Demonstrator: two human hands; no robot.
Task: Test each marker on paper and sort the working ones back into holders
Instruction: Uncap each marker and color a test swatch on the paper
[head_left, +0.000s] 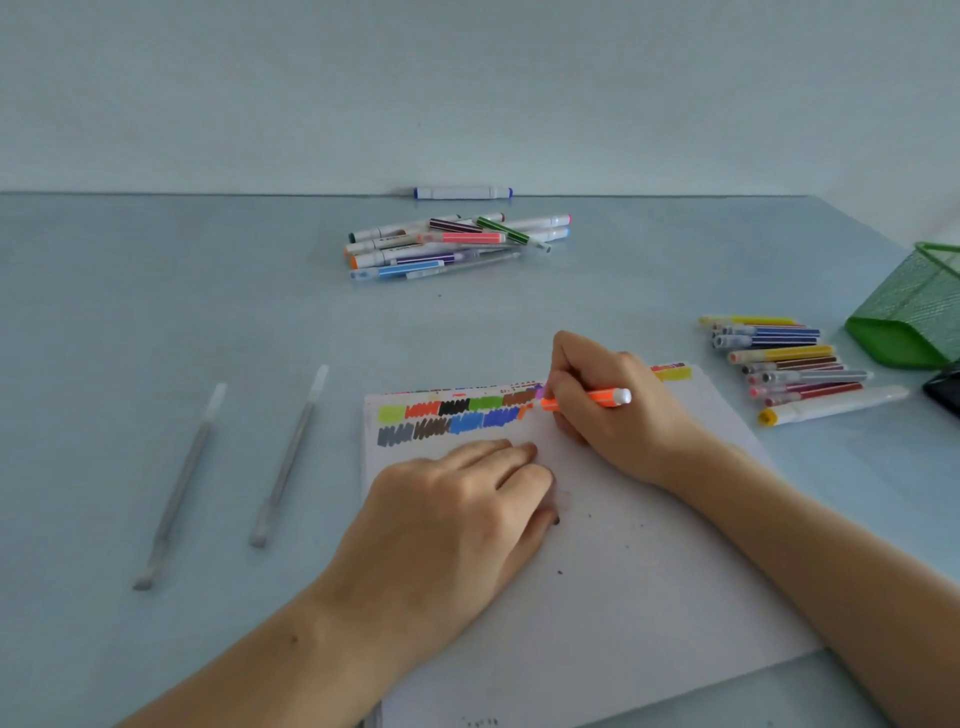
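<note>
Now the orange marker (587, 399) is pinched by the right hand (618, 410), its long axis level, tip leftward on the paper (623, 545) near its far edge; the left hand (457, 499) is pressed flat.

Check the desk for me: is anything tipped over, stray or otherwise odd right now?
Yes. The green mesh holder at the right edge lies tipped on its side, with no markers visibly in it. One white marker with blue ends sits alone against the back wall, apart from the far pile.
</note>
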